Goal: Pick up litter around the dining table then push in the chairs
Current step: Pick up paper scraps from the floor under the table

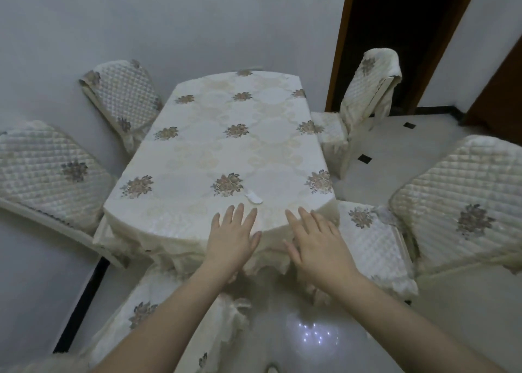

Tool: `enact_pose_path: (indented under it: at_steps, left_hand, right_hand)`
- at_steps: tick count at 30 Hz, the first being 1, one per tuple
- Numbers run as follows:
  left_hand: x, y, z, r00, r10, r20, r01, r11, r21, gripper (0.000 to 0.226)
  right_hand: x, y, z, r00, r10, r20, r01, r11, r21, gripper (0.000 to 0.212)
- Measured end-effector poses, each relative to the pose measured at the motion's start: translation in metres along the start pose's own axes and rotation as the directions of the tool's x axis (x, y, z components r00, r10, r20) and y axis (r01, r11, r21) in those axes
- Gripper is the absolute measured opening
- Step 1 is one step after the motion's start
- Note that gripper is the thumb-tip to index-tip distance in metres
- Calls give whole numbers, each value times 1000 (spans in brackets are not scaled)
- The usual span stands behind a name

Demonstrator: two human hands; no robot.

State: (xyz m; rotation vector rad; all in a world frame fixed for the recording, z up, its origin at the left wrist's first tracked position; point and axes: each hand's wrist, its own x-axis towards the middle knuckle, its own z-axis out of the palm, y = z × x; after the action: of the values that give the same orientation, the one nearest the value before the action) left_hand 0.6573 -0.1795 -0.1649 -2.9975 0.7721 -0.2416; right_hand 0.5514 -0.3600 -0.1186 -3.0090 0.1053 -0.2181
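Hands occupy the lower centre of the frame: left hand (pixel 232 238) and right hand (pixel 316 241) both reach toward the near edge of the dining table (pixel 197 135), fingers straight and spread, holding nothing. Litter, a small white scrap (pixel 254 197), lies on the floral tablecloth (pixel 271 158) just above the fingertips, between the two hands. Quilted chairs stand around the table: two at left (pixel 48 169) (pixel 124 95), one at upper right (pixel 364 95), one at right (pixel 463 206).
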Motion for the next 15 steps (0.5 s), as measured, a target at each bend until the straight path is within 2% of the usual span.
enact_pose_path:
  at_steps: [7,15]
  left_hand:
    - [91,-24,62,990,111,91,-107,993,-45,53]
    - [154,-25,127,917,139,374,-138,990,-27,59]
  right_hand:
    - [56,1,35,996,83,27,-83,997,3,57]
    - [77,16,69,984,148,102,-151,988,25,55]
